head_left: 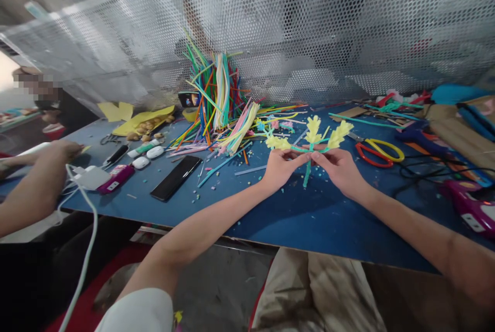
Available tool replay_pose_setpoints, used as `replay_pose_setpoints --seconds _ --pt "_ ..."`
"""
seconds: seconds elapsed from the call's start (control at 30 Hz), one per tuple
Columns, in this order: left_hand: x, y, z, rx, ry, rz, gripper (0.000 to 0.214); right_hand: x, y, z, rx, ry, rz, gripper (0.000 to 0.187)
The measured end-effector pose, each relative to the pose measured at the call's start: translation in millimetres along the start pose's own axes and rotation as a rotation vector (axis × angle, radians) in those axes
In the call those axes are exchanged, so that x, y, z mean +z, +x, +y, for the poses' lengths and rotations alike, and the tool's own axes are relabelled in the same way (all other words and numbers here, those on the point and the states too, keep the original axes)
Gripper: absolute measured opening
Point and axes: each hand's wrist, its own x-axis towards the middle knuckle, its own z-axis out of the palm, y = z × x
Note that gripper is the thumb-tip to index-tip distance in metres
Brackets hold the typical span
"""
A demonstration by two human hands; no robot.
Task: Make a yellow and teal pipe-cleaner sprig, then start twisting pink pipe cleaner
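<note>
My left hand and my right hand meet over the blue table, both pinched on a pipe-cleaner flower sprig. The sprig has three fuzzy yellow heads on teal stems, and one teal stem hangs down between my hands. Each hand grips a side branch near the joint, thumbs and fingers closed. A heap of coloured pipe cleaners stands just behind, to the left.
Yellow-and-red scissors lie right of my hands. A black phone, earbud cases and a white charger with cable lie to the left. A pink glue gun sits far right. Another person's arm rests at the left edge. Perforated metal screen behind.
</note>
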Motion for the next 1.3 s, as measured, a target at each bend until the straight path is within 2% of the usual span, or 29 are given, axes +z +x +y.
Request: replay_pose_setpoints --seconds 0.07,0.2,0.27,0.37,0.5,0.7,0.87,0.97,1.17,1.3 --pt "-0.3 0.0 1.5 0.011 0.003 -0.01 0.03 -0.2 0.4 2.9 0.0 0.055 0.036 0.034" --pt "-1.9 2.1 2.3 0.008 -0.12 0.009 0.032 1.3 1.4 2.0 0.019 0.312 0.056 0.026" --pt "-3.4 3.5 1.5 -0.013 -0.212 -0.005 0.036 2.5 1.1 -1.0 0.036 0.393 0.027 0.023" --pt "-6.0 4.3 0.3 -0.063 -0.298 -0.087 0.04 3.9 -0.4 -4.4 0.072 0.415 -0.057 0.025" --pt "-10.3 3.3 0.4 -0.093 -0.291 -0.171 0.039 3.7 -2.5 -5.1 0.111 0.42 -0.107 0.031" --pt "-15.1 3.6 -1.4 -0.123 -0.343 -0.251 0.044 1.4 -2.9 -5.6 0.097 0.359 -0.12 0.033" --pt "-19.1 6.4 0.8 -0.098 -0.197 -0.269 0.042 -0.8 -2.9 -3.1 0.047 0.286 -0.148 0.03" --pt "-25.9 9.6 4.5 -0.069 -0.109 -0.339 0.039 -4.6 -2.7 -3.4 -0.014 0.183 -0.143 0.027" --pt "-39.6 14.8 5.5 -0.076 -0.004 -0.512 0.04 -10.4 -2.8 -13.3 -0.126 -0.04 -0.234 0.025" --pt "-39.2 15.7 2.6 0.009 0.005 -0.483 0.038 -9.6 -3.7 -19.2 -0.138 -0.101 -0.187 0.027"
